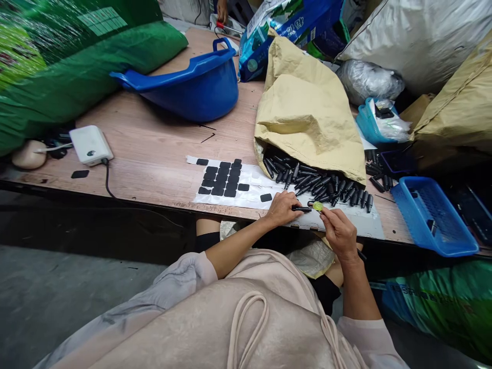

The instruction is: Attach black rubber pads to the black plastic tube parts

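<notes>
My left hand [282, 207] is closed on a slim black stick-shaped part [302, 209] at the front edge of the wooden table [154, 148]. My right hand [338, 230] pinches a small yellow-green piece [318, 206] against that part's tip. Just beyond my hands, a pile of the same black parts [319, 182] spills from a tan paper sack [307, 107]. To the left, black rectangular pads [223, 179] lie on a white sheet [253, 187].
A blue tub [192, 82] and a green sack [77, 66] stand at the back left. A white box with a cable [90, 145] lies left. A blue basket [432, 215] sits right, more bags behind it. Another person's hand [222, 10] shows far back.
</notes>
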The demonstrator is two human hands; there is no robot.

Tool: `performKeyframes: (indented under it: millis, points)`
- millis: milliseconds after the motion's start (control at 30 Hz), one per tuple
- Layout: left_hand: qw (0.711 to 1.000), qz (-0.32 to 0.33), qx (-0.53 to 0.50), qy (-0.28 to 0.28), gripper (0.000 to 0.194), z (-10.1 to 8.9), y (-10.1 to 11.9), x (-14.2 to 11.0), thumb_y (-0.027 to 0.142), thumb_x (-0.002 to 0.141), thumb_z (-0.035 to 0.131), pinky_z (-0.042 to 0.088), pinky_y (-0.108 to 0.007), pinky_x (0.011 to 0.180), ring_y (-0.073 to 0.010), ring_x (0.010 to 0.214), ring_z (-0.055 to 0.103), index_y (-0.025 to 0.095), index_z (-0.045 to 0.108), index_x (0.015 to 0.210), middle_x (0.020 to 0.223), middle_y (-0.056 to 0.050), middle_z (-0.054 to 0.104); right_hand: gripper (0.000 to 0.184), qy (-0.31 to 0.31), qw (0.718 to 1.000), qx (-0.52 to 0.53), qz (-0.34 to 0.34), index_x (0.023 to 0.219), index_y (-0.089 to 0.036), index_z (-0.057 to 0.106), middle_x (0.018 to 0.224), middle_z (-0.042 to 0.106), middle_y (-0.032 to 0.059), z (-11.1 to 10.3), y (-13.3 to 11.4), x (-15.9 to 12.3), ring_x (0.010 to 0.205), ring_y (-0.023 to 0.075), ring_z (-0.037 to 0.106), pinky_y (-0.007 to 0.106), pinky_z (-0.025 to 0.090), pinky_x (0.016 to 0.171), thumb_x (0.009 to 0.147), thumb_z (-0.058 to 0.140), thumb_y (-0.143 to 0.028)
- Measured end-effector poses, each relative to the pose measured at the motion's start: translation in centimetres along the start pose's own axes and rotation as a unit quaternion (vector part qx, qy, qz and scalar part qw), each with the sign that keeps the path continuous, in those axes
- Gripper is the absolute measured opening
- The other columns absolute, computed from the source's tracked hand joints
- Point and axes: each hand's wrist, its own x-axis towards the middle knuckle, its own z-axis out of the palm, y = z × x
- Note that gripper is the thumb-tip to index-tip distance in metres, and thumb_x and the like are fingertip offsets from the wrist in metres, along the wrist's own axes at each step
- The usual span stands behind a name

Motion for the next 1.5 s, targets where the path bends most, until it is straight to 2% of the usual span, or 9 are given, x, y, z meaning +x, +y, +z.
performKeyframes:
  millis: [200, 533, 833, 967, 1167, 1233, 1333, 1433, 1500]
  points:
    - [1.0, -0.012, -0.005, 0.0, 0.017, -0.1, 0.3, -0.1, 0.034, 0.083, 0.081, 0.042, -0.039, 0.095, -0.0238, 0.102, 0.06, 0.023, 0.081, 0.096, 0.099, -0.004, 0.07, 0.03, -0.005, 1.0, -0.004, 0.016, 0.127, -0.03, 0.074, 0.101, 0.076, 0.0045, -0.2, 1.0, -0.7, 0.089, 0.0179, 0.073, 0.028, 0.054, 0.076, 0.102, 0.056, -0.03]
    - [1.0, -0.004, 0.019, 0.021, 0.016, 0.0, 0.6, -0.4, 0.033, 0.082, 0.081, 0.044, -0.04, 0.093, -0.0261, 0.104, 0.06, 0.021, 0.076, 0.093, 0.097, -0.006, 0.069, 0.018, -0.077, 0.995, -0.009, -0.056, 0.097, -0.026, 0.082, 0.086, 0.076, 0.0024, -2.1, 8.6, -0.6, 0.078, 0.017, 0.068, 0.032, 0.051, 0.075, 0.095, 0.066, -0.036]
    - [0.999, 0.024, 0.016, 0.046, 0.016, 0.5, -0.4, -0.3, 0.034, 0.082, 0.082, 0.044, -0.039, 0.09, -0.0239, 0.096, 0.059, 0.022, 0.074, 0.09, 0.09, -0.004, 0.066, 0.017, -0.044, 0.996, -0.01, -0.073, 0.093, -0.027, 0.083, 0.081, 0.073, 0.003, -1.1, 8.8, -0.4, 0.085, 0.0209, 0.059, 0.039, 0.045, 0.085, 0.091, 0.068, -0.036]
    - [0.993, 0.096, -0.025, 0.061, 0.016, 0.3, -0.4, -1.7, 0.034, 0.088, 0.077, 0.047, -0.035, 0.086, -0.0223, 0.094, 0.061, 0.02, 0.073, 0.093, 0.093, -0.006, 0.066, 0.018, -0.043, 0.996, 0.003, -0.075, 0.094, -0.024, 0.081, 0.081, 0.072, 0.0035, -1.2, 8.6, -0.4, 0.081, 0.0199, 0.058, 0.037, 0.046, 0.081, 0.091, 0.067, -0.035]
    - [0.955, 0.265, -0.053, -0.123, 0.026, 1.1, -0.5, -7.6, 0.041, 0.1, 0.059, 0.048, -0.026, 0.072, -0.0165, 0.085, 0.066, 0.02, 0.072, 0.109, 0.102, -0.007, 0.071, 0.017, -0.054, 0.997, 0.004, -0.053, 0.096, -0.025, 0.08, 0.084, 0.072, 0.0034, -1.2, 8.3, -0.4, 0.08, 0.0194, 0.059, 0.035, 0.047, 0.077, 0.09, 0.067, -0.035]
    - [0.961, 0.211, -0.032, -0.176, 0.024, 2.0, -1.3, -8.8, 0.04, 0.098, 0.062, 0.049, -0.025, 0.071, -0.017, 0.088, 0.068, 0.022, 0.073, 0.109, 0.106, -0.006, 0.072, 0.018, -0.05, 0.997, 0.004, -0.053, 0.095, -0.025, 0.08, 0.084, 0.072, 0.0033, -1.1, 8.3, -0.4, 0.081, 0.0196, 0.059, 0.035, 0.047, 0.078, 0.091, 0.067, -0.036]
    - [0.971, 0.026, -0.016, -0.239, 0.023, 3.4, -2.9, -9.2, 0.039, 0.093, 0.066, 0.052, -0.027, 0.079, -0.0212, 0.096, 0.072, 0.024, 0.075, 0.108, 0.108, -0.005, 0.075, 0.017, -0.04, 0.997, 0.002, -0.059, 0.095, -0.024, 0.079, 0.083, 0.072, 0.003, -1.1, 8.3, -0.4, 0.081, 0.0196, 0.06, 0.035, 0.047, 0.077, 0.091, 0.066, -0.035]
    - [0.945, -0.157, 0.02, -0.288, 0.033, 4.5, -4.6, -8.6, 0.042, 0.093, 0.064, 0.055, -0.031, 0.087, -0.026, 0.109, 0.072, 0.027, 0.072, 0.122, 0.116, -0.005, 0.077, 0.017, -0.037, 0.997, 0.003, -0.069, 0.095, -0.024, 0.079, 0.083, 0.072, 0.0029, -1.0, 8.4, -0.4, 0.08, 0.0195, 0.06, 0.034, 0.047, 0.076, 0.091, 0.067, -0.035]
    - [0.928, -0.214, 0.044, -0.302, 0.04, 4.8, -5.4, -8.4, 0.041, 0.094, 0.061, 0.055, -0.032, 0.09, -0.0272, 0.114, 0.071, 0.029, 0.067, 0.131, 0.123, -0.005, 0.076, 0.017, -0.037, 0.997, 0.003, -0.072, 0.095, -0.024, 0.078, 0.083, 0.072, 0.0029, -1.0, 8.5, -0.4, 0.079, 0.0194, 0.06, 0.034, 0.047, 0.076, 0.091, 0.067, -0.035]
